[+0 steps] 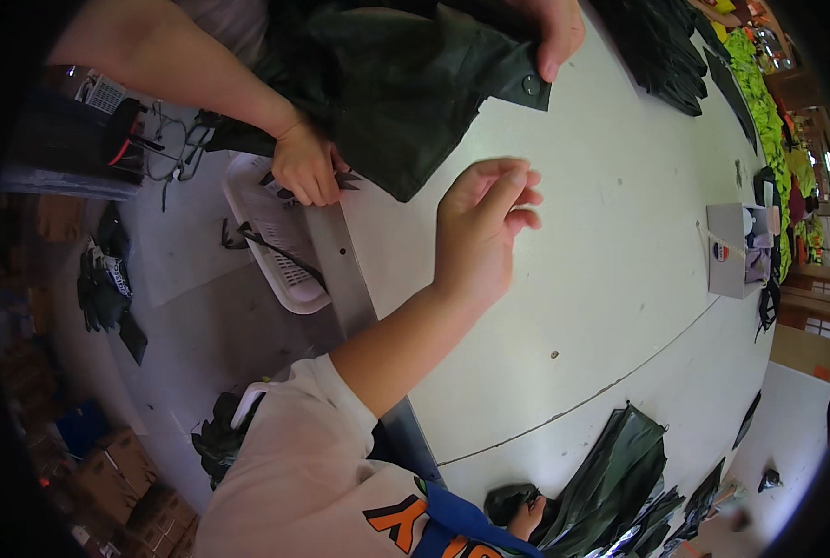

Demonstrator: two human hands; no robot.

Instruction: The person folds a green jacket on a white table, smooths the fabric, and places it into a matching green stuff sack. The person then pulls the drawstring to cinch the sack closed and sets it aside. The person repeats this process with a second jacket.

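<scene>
My left hand (485, 223) is raised over the pale table (517, 307); its fingers curl in a loose pinch, with nothing visible in them. At the lower edge my right hand (529, 516), partly hidden behind my shirt, closes on a dark green garment (610, 470) spread beside it. Across from my left hand, a co-worker's hand (556, 42) grips the corner of another dark green garment (387, 88), near a round snap. That person's other hand (308, 166) rests at the table edge, a grey blade showing beside its fingers.
A white plastic basket (280, 242) sits against the table's left edge, a black strap over it. A grey box of small items (731, 251) stands on the right, near bright yellow-green garments (759, 112). Dark folded garments (652, 56) lie at the far right; cardboard boxes (118, 470) stand lower left.
</scene>
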